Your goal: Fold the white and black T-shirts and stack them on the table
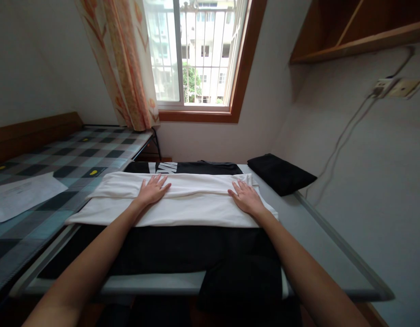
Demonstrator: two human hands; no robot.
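A white cloth garment (196,209), partly folded over itself, lies across the table in front of me. My left hand (152,188) rests flat on its left part, fingers spread. On its right part lies my right hand (246,196), palm down with the fingers apart. Black fabric (189,247) extends under the white cloth towards me, and a black piece hangs over the near edge. Behind the white cloth more black fabric (210,168) shows, with white print on it. Whether the black parts belong to one garment I cannot tell.
A folded black cloth (281,173) lies at the table's (326,245) far right corner, by the wall. To the left stands a bed with a checked cover (53,168) and papers (26,195) on it. A cord (342,136) runs down from a wall socket (382,87).
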